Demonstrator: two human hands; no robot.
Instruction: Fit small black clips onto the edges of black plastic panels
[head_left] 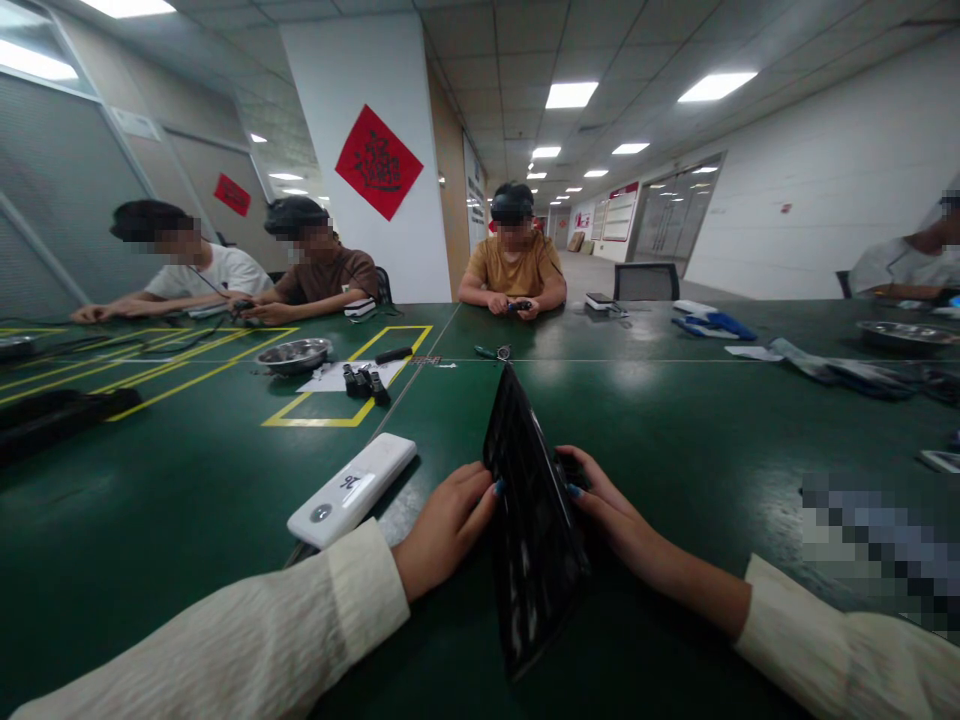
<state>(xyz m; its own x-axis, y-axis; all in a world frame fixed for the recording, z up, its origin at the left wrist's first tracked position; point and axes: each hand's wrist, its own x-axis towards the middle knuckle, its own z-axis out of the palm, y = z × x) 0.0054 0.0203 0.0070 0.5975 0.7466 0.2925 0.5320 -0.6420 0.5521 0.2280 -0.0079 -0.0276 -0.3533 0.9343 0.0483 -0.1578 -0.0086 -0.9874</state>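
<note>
A thin black panel (529, 530), glossy with raised ribs on the side I see, stands tilted on edge above the green table. My left hand (450, 520) grips its left side, thumb laid against the ribbed face. On the other side my right hand (611, 515) is closed at the panel's right edge, thumb pointing toward it. A small dark piece (571, 470) shows by the right fingers; whether it belongs to the panel I cannot make out. Close to my left hand lies a white power bank (352, 490) with a number label.
Ahead on the green table (690, 430) are black clips (366, 383) on white paper, a steel bowl (294, 355) and a green-handled tool (493, 352). Blue cloth items (712, 325) lie to the right. A person (514, 265) sits opposite; others sit left and far right.
</note>
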